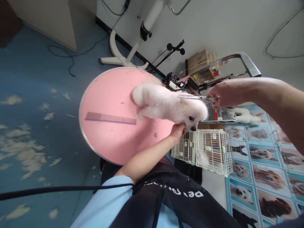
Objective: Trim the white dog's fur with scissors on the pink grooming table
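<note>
A small white fluffy dog (163,103) stands on a round pink grooming table (114,91), its head toward the right of the picture. My left hand (178,133) is closed on the fur under the dog's chin, beside its muzzle. In my right hand (220,93) is a pair of silver scissors (193,97), with fingers through the handle rings. The long blades lie along the fur at the back of the head and neck, looking nearly closed. A metal comb (110,118) with a purple edge rests on the tabletop near the dog's feet.
A metal grooming arm (247,61) rises beyond the dog, near a holder with several scissors (173,77). White wire cages (211,148) stand at the right. Cut fur (26,148) litters the blue floor. A black cord (66,189) crosses the lower left.
</note>
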`<move>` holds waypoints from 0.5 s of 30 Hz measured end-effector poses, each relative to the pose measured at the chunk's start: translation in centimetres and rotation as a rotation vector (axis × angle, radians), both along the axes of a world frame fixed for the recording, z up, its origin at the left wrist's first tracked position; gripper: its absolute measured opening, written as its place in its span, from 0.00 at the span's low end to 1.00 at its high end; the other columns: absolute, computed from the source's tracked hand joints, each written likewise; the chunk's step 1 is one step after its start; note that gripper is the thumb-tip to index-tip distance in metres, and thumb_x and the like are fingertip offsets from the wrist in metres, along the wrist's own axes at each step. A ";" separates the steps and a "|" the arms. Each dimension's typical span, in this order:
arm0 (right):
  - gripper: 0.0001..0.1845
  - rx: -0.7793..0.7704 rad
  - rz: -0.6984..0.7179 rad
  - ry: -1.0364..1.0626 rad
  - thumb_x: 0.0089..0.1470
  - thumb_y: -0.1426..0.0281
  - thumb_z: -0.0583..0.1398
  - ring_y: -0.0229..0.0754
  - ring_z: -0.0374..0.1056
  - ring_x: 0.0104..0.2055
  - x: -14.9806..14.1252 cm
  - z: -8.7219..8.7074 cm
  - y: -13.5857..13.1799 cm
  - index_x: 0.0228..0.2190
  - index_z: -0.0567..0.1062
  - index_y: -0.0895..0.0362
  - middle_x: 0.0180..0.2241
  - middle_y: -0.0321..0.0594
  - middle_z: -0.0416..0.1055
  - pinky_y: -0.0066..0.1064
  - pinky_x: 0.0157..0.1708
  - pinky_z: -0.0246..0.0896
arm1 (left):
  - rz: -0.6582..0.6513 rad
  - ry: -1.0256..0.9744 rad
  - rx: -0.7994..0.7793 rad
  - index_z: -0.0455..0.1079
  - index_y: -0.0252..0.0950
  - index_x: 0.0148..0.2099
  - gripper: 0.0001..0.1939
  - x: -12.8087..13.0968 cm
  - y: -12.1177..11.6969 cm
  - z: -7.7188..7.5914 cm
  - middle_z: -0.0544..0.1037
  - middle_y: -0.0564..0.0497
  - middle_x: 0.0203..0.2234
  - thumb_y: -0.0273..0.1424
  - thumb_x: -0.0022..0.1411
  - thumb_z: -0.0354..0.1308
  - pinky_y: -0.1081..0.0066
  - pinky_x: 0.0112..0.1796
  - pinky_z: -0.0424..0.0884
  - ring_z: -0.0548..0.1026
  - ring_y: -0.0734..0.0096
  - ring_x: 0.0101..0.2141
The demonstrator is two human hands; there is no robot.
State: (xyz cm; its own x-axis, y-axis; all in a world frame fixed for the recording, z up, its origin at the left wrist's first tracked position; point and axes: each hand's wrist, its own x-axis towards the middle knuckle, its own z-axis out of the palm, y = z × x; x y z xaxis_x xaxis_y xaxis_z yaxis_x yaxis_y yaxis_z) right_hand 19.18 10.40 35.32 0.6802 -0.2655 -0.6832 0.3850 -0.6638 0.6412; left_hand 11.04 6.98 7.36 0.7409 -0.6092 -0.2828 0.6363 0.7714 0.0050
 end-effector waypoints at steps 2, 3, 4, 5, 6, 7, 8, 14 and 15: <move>0.10 0.017 0.006 0.005 0.50 0.62 0.65 0.40 0.62 0.21 0.2 -0.2 -0.2 0.28 0.71 0.53 0.16 0.34 0.62 0.38 0.26 0.52 | -0.009 -0.018 0.007 0.67 0.35 0.32 0.24 1.7 0.2 -0.1 0.71 0.45 0.22 0.49 0.48 0.70 0.59 0.35 0.69 0.72 0.55 0.33; 0.10 -0.008 0.020 0.016 0.49 0.63 0.65 0.40 0.62 0.21 0.3 -0.3 -0.2 0.27 0.71 0.53 0.15 0.34 0.62 0.38 0.27 0.51 | -0.010 -0.019 0.010 0.67 0.35 0.31 0.23 2.5 0.4 -0.2 0.70 0.46 0.22 0.48 0.48 0.70 0.60 0.34 0.69 0.71 0.56 0.33; 0.10 -0.045 0.038 0.030 0.49 0.63 0.65 0.40 0.62 0.21 0.4 -0.4 -0.2 0.26 0.71 0.54 0.16 0.35 0.63 0.38 0.26 0.51 | -0.018 -0.021 0.009 0.66 0.35 0.30 0.22 3.2 0.7 -0.4 0.70 0.46 0.21 0.47 0.49 0.69 0.61 0.34 0.68 0.71 0.57 0.32; 0.10 -0.079 0.059 0.039 0.49 0.64 0.65 0.40 0.62 0.21 0.4 -0.5 0.0 0.26 0.71 0.54 0.16 0.36 0.64 0.38 0.26 0.51 | -0.036 -0.028 0.004 0.66 0.35 0.30 0.21 3.8 1.0 -0.5 0.69 0.46 0.21 0.46 0.50 0.68 0.61 0.33 0.68 0.70 0.58 0.32; 0.09 -0.102 0.074 0.043 0.49 0.63 0.65 0.40 0.62 0.22 0.4 -0.6 0.3 0.26 0.71 0.54 0.16 0.36 0.65 0.38 0.26 0.51 | -0.059 -0.038 -0.003 0.66 0.35 0.29 0.20 4.4 1.3 -0.7 0.69 0.46 0.21 0.45 0.52 0.67 0.62 0.33 0.67 0.70 0.59 0.32; 0.09 -0.114 0.083 0.046 0.49 0.63 0.65 0.40 0.63 0.22 0.3 -0.7 0.6 0.28 0.72 0.54 0.17 0.37 0.66 0.37 0.26 0.51 | -0.082 -0.045 -0.006 0.65 0.34 0.29 0.19 4.6 1.5 -0.8 0.69 0.46 0.21 0.44 0.53 0.67 0.63 0.32 0.67 0.70 0.60 0.32; 0.09 -0.117 0.088 0.053 0.48 0.63 0.65 0.40 0.63 0.22 0.2 -0.8 1.1 0.30 0.73 0.54 0.19 0.37 0.67 0.37 0.27 0.51 | -0.099 -0.047 -0.001 0.65 0.34 0.29 0.18 4.6 1.7 -0.9 0.69 0.46 0.21 0.42 0.54 0.66 0.64 0.32 0.66 0.70 0.60 0.32; 0.04 -0.125 0.079 0.051 0.50 0.67 0.63 0.42 0.66 0.26 0.1 -0.8 0.9 0.29 0.74 0.55 0.23 0.41 0.71 0.37 0.28 0.51 | -0.045 0.027 0.188 0.63 0.36 0.28 0.18 -2.9 0.4 -0.1 0.65 0.51 0.18 0.37 0.51 0.70 0.71 0.28 0.61 0.66 0.69 0.28; 0.06 -0.069 0.079 0.007 0.48 0.66 0.65 0.43 0.66 0.27 0.4 -0.6 0.1 0.29 0.74 0.55 0.23 0.41 0.71 0.37 0.28 0.52 | -0.050 0.030 0.202 0.63 0.36 0.27 0.18 -4.4 0.2 0.2 0.64 0.52 0.18 0.36 0.49 0.71 0.72 0.27 0.59 0.64 0.71 0.27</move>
State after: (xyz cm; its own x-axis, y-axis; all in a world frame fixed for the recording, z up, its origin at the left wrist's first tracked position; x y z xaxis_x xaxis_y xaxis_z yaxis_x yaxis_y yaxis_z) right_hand 19.58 10.46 34.74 0.6961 -0.2575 -0.6702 0.4394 -0.5855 0.6812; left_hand 6.64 7.18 7.54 0.7008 -0.5735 -0.4243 0.6758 0.7242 0.1373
